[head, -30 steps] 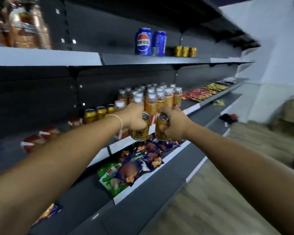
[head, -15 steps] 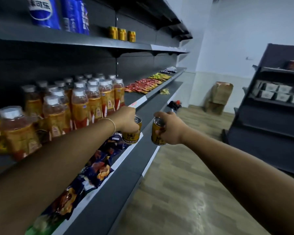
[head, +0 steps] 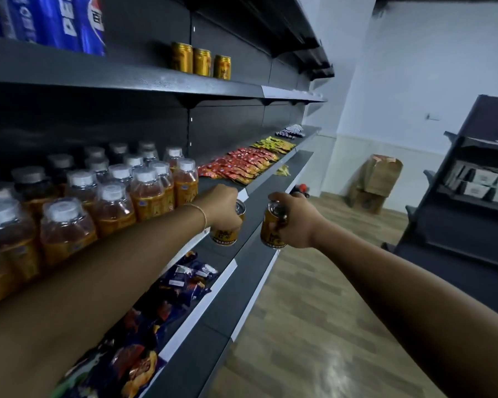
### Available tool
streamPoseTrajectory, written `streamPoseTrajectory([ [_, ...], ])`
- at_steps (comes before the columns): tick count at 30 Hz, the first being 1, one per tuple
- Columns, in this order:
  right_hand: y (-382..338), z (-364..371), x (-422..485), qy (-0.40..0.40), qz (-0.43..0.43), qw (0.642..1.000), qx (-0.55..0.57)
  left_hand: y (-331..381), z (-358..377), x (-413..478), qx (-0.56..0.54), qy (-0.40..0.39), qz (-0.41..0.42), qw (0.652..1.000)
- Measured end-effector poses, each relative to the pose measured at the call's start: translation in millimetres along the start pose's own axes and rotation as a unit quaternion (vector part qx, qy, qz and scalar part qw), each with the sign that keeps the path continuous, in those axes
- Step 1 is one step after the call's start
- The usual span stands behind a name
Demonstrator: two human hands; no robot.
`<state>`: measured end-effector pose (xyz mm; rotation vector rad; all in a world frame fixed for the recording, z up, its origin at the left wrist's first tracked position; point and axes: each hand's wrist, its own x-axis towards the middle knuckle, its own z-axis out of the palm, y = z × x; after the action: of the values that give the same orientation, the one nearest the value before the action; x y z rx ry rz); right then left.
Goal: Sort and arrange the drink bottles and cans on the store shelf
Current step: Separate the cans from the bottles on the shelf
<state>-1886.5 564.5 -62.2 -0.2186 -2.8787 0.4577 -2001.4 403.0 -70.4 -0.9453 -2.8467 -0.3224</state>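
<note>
Two gold cans carried in the air in front of the shelves: one can wrapped from above by the left hand, fingers closed around its top, the other can gripped at the side by the right hand, fingers closed on it. Three matching cans standing higher, on the upper shelf. Risk in lifting there: possible to knock the crowded orange bottles with the left forearm, or to topple the standing three when setting down. Top grip also easy to slip.
</note>
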Motion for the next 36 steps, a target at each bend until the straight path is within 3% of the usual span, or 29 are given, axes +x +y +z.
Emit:
streamPoseTrajectory([
  [11,34.5,37.3,148.2,-0.050,-0.067,0.996,0.034,-24.4,29.3,87.0,0.046,0.032,-0.042,0.998],
  [23,56.2,71.0,341.8,-0.105,-0.269,0.954,0.077,-43.6,39.3,196.9,0.061,0.010,-0.246,0.967],
  [36,36.9,131.3,420.6,-0.185,-0.366,0.901,0.138,-70.2,66.9,222.3,0.069,0.002,-0.394,0.916],
])
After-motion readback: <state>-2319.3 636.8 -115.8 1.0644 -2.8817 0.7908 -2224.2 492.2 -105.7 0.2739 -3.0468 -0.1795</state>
